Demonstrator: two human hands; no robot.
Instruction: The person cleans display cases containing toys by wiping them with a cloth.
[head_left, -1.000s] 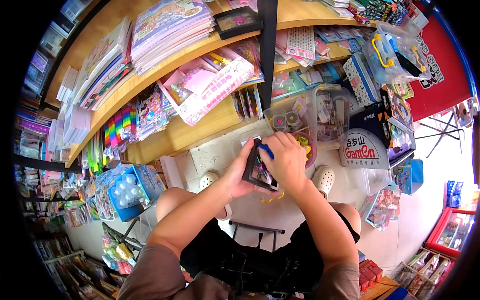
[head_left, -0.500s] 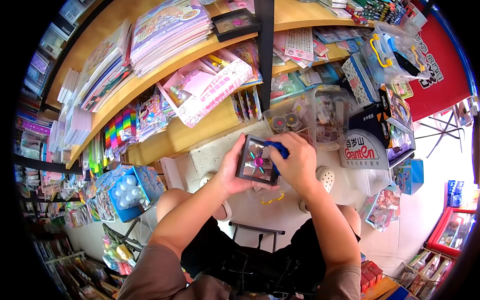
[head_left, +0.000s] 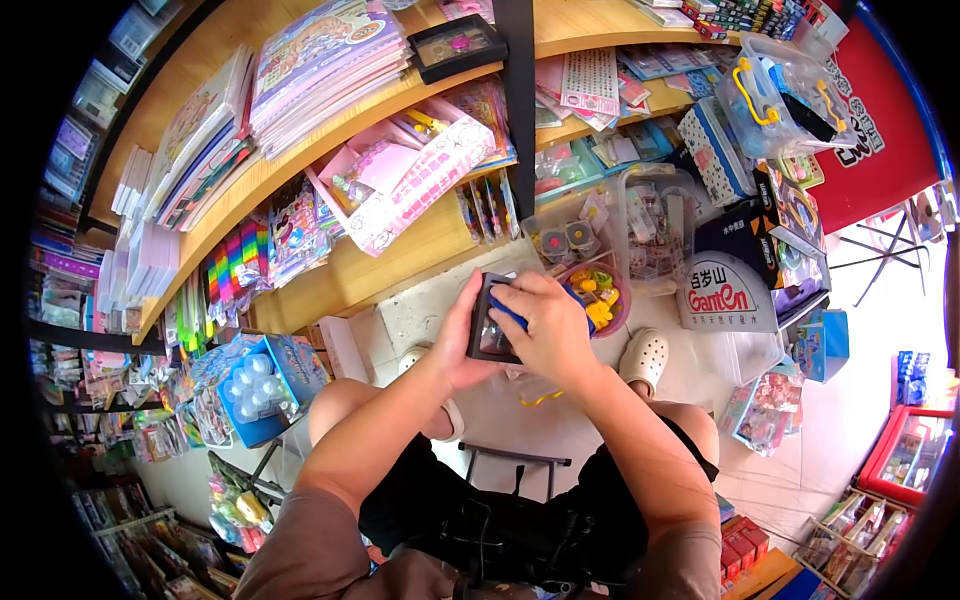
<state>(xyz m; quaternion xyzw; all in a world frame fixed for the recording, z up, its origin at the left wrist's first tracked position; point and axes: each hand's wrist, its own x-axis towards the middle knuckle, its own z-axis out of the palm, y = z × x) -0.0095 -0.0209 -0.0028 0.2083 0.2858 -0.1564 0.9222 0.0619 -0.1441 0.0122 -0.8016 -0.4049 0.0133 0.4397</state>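
My left hand (head_left: pixel 462 338) grips a flat black-framed case (head_left: pixel 486 342) by its left side, tilted in front of my knees. My right hand (head_left: pixel 552 325) lies across the case's face, its fingers bent around a blue cloth-like piece (head_left: pixel 509 311) pressed against the window. Most of the window and what is inside are covered by these fingers. Behind my right hand, a pink bowl (head_left: pixel 622 318) holds yellow pieces. On the shelf above sits a similar black case (head_left: pixel 458 46) with a pink-purple round piece in it.
A wooden shelf (head_left: pixel 225 215) with stacked books (head_left: pixel 325 75) and a pink box (head_left: pixel 420 190) runs across ahead. Clear plastic bins (head_left: pixel 655 235) and a Ganten carton (head_left: pixel 725 290) stand on the right. A blue box of clear balls (head_left: pixel 258 385) is at left.
My right hand has moved left with the blue piece, from the case's right edge onto its face. The case is tilted more, and the pink bowl has come into view.
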